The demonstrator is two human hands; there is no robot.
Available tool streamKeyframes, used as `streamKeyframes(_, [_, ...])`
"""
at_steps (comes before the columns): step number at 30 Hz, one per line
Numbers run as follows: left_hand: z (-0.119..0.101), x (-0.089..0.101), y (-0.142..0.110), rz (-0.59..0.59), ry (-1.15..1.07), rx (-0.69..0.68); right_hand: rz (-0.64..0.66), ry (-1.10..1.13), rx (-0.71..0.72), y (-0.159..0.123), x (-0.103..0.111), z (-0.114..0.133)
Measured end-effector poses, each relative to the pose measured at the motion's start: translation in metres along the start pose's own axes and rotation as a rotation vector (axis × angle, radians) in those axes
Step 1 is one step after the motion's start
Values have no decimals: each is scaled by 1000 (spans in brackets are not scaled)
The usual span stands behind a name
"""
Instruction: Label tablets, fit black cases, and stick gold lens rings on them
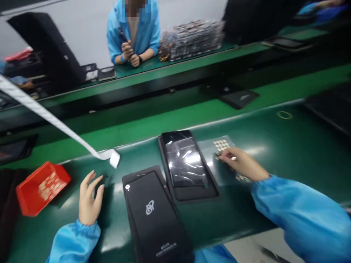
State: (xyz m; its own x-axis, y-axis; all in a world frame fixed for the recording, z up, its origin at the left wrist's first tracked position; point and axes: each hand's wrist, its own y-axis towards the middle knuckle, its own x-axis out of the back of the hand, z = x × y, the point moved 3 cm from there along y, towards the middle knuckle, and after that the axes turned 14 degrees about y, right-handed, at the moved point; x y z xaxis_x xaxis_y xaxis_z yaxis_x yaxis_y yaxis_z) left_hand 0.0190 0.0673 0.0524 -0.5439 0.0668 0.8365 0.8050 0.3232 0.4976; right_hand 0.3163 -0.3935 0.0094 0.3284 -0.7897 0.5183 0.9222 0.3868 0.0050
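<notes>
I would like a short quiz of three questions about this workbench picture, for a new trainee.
1. True or false: the right hand touches the clear sheet of small round silver stickers.
2. Which thing lies nearest the left hand? A) red plastic bin B) black flat device with a white logo C) yellow ring
3. Fill in: the glossy black tablet rests in a black ____.

Key: 1 true; 2 B; 3 tray.

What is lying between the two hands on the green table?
In the head view, two black tablets lie between the left hand and right hand: one back-up with a white logo, one screen-up in a tray.
</notes>
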Motion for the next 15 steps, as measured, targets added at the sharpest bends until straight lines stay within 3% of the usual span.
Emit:
streamKeyframes(2, [-17, 18, -9, 5, -48, -1, -44, 15, 52, -11, -6, 26])
streamKeyframes(4, [-42, 28, -17, 96, -150, -6, -78, 42, 194, -25, -23, 68])
streamKeyframes(6, [-71, 31, -22, 244, -308, -2, 56, 94, 437, -43, -55, 121])
streamKeyframes(9, [-109, 27, -27, 451, -547, 46, 446, 291, 509, -72, -115, 185])
streamKeyframes(12, [-124, 24, -31, 592, -670, 137, 766, 451, 400, -93, -164, 215])
streamKeyframes(15, [-119, 27, -37, 649, -697, 200, 816, 481, 469, -101, -186, 224])
